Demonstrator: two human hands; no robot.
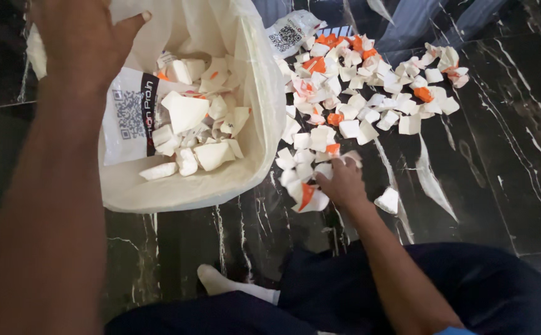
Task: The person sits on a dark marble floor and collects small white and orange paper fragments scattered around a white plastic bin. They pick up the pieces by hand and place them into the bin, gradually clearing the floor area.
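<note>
Rising along the left edge and filling much of that side, the person's left forearm is reaching up to the left hand (81,40), which is gripping the rim of a white plastic bag (252,111) near the top of the view; the thumb is showing at the bag's edge, but how the fingers are closing on the plastic cannot be told, since they are lying behind the hand. Just right of that arm, the bag is sitting open on the dark marble floor (500,161), and it is holding a heap of torn white scraps (187,111) together with a larger printed packet (131,115) leaning against its left wall. Below the bag, a foot in a white sock (221,282) is resting on the floor beside the person's dark trousers (345,291). Moving right, the right hand (344,183) is lying palm down at the near end of a spread of white and orange scraps (357,93), its fingers curling loosely over a few pieces, with one white and orange piece (308,197) touching its left side; whether any piece is actually being clasped cannot be told. A single white scrap (387,200) is lying just right of the wrist. Farther right, the spread is trailing off toward the upper right across the floor.
</note>
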